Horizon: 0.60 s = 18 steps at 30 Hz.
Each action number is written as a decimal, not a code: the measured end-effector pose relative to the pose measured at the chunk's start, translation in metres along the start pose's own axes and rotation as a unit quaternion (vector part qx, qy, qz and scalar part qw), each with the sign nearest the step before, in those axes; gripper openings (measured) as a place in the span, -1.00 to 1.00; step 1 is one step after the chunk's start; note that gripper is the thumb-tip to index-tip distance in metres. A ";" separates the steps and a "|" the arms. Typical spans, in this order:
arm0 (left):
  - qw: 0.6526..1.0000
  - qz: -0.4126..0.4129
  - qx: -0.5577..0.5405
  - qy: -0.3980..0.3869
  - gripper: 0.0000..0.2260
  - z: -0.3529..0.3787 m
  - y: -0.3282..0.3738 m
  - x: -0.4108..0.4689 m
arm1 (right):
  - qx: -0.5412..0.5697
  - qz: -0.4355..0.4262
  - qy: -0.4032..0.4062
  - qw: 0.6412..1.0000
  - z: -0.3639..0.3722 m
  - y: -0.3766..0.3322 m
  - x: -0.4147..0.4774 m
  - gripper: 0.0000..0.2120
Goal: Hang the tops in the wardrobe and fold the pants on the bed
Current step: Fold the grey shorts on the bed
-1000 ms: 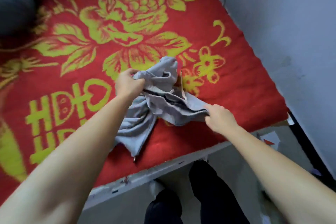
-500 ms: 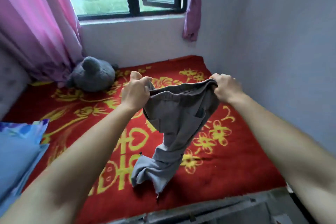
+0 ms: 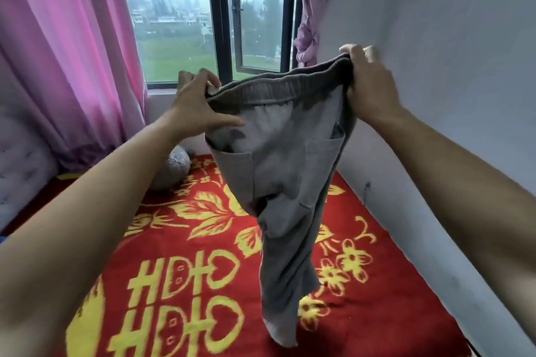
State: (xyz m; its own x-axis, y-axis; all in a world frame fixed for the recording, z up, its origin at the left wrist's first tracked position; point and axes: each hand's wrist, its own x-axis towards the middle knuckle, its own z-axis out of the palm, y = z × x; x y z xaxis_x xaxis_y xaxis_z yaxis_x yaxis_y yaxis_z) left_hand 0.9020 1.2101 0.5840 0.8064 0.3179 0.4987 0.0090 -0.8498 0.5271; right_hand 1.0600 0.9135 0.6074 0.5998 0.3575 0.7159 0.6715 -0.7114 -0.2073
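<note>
A pair of grey pants (image 3: 285, 182) hangs in the air in front of me, held up by its elastic waistband, legs dangling down over the bed. My left hand (image 3: 197, 104) pinches the left end of the waistband, thumb spread across the fabric. My right hand (image 3: 367, 87) grips the right end, higher up, near the wall. The bed (image 3: 185, 269) below carries a red blanket with yellow flowers and characters. The leg ends hang just above the blanket, or brush it. No tops or wardrobe are in view.
A grey plush toy (image 3: 171, 168) lies at the far end of the bed under the window (image 3: 208, 23). Pink curtains (image 3: 66, 66) hang on the left. A pale wall (image 3: 449, 95) runs close along the right side of the bed.
Both hands have lifted the pants from the blanket and raised them higher, spreading the waistband wide. My view has tilted up toward the window.
</note>
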 end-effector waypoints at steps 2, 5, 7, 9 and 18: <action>0.996 0.025 0.057 0.064 -0.73 -0.006 0.003 0.006 | -0.010 -0.005 -0.002 1.000 -0.011 -0.003 0.008 -0.50; 0.983 -0.003 0.093 0.158 -0.79 -0.020 0.006 0.016 | -0.048 -0.029 -0.005 0.998 -0.028 -0.004 0.016 -0.52; 0.972 -0.039 0.086 0.214 -0.69 -0.029 0.007 0.026 | -0.073 -0.049 0.005 0.996 -0.035 -0.008 0.018 -0.58; 0.970 -0.035 0.079 0.229 -0.69 -0.033 0.009 0.036 | -0.094 -0.047 0.024 0.994 -0.039 -0.013 0.022 -0.63; 0.988 0.065 -0.002 0.142 -0.78 -0.039 0.005 0.046 | -0.132 -0.019 0.047 0.990 -0.034 -0.003 0.027 -0.56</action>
State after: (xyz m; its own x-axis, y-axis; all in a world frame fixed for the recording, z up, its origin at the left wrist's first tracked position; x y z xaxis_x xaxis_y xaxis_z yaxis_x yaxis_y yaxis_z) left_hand 0.9161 1.2367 0.6361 0.6020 0.3122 0.7349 -0.0855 -0.8899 0.4481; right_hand 1.0595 0.9051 0.6500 0.5245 0.3384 0.7813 0.5490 -0.8358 -0.0065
